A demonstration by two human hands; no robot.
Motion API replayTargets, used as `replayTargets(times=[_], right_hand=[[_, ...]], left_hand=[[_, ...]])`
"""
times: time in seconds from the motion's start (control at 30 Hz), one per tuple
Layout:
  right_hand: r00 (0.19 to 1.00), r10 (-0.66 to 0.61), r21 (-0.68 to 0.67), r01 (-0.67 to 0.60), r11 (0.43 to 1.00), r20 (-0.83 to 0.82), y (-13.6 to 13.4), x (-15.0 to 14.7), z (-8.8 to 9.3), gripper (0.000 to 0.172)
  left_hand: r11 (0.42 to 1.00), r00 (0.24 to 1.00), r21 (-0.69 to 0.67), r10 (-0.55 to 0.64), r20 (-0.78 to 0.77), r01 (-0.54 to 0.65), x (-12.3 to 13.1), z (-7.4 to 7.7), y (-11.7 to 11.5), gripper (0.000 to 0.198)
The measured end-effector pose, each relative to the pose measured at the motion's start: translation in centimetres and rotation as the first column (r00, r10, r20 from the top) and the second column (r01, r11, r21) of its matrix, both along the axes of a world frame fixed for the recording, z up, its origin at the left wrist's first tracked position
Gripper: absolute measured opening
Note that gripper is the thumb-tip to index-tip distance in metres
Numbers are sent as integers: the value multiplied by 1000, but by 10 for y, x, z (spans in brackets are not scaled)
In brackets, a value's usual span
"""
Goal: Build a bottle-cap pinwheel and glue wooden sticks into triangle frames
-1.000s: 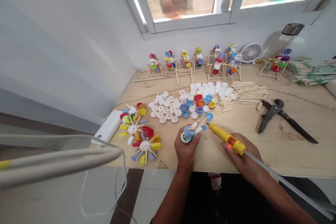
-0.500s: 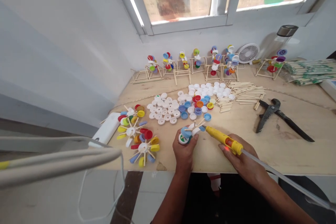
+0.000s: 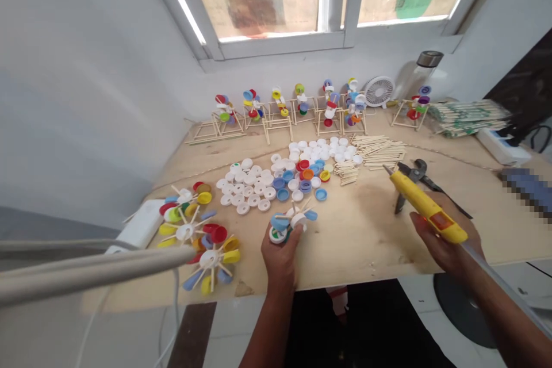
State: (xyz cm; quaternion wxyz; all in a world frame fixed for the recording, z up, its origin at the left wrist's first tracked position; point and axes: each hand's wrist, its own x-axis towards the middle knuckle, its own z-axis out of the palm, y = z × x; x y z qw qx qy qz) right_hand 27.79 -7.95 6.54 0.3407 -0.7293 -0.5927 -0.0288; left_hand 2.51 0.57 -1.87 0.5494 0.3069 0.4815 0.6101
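Well right of the left hand [image 3: 279,259], whose fingers grasp a cap-and-stick wheel [image 3: 298,220], the yellow glue gun [image 3: 426,206] slants, nozzle far-left, gripped in the fingers of the right hand [image 3: 448,254].

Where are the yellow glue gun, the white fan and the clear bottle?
Yellow glue gun [image 3: 426,204], head view: middle of its body.
White fan [image 3: 379,92], head view: centre of its round grille.
Clear bottle [image 3: 420,77], head view: its side, below the lid.

Location type: small craft workshop. Indicators: wooden worktable [image 3: 345,247]; bottle caps [image 3: 242,207] near centre; wooden sticks [image 3: 382,152] at 3 o'clock; yellow glue gun [image 3: 425,205] and pliers [image 3: 417,172] toward 4; stick-framed cap wheels [image 3: 330,108] at 12.
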Motion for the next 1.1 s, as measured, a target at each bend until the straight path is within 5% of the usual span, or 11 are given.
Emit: replayTargets(times=[0.2, 0.37, 0.73, 0.83, 0.93, 1.1], right_hand=[[925, 59, -42, -47, 998, 376, -16, 75, -33, 30], [871, 101, -158, -27, 987, 482, -16, 89, -53, 33], [866, 250, -306, -120, 944, 433, -4, 101, -43, 40], [884, 251, -233, -168, 958, 395, -4, 86, -25, 43], [962, 156, -108, -135, 985, 224, 11, 41, -9, 37], [948, 301, -250, -318, 915, -103, 67, -50, -20, 31]], left_hand=[[999, 997, -31, 35, 75, -33, 2, 6, 2, 43], [996, 989, -37, 82, 120, -78, 2, 15, 3, 40], [995, 976, -62, 89, 196, -79, 0, 19, 3, 39], [994, 976, -62, 99, 195, -89, 0, 18, 3, 40], [995, 977, -63, 83, 198, -71, 0, 17, 4, 38], [996, 977, -57, 73, 198, -63, -2, 13, 2, 37]])
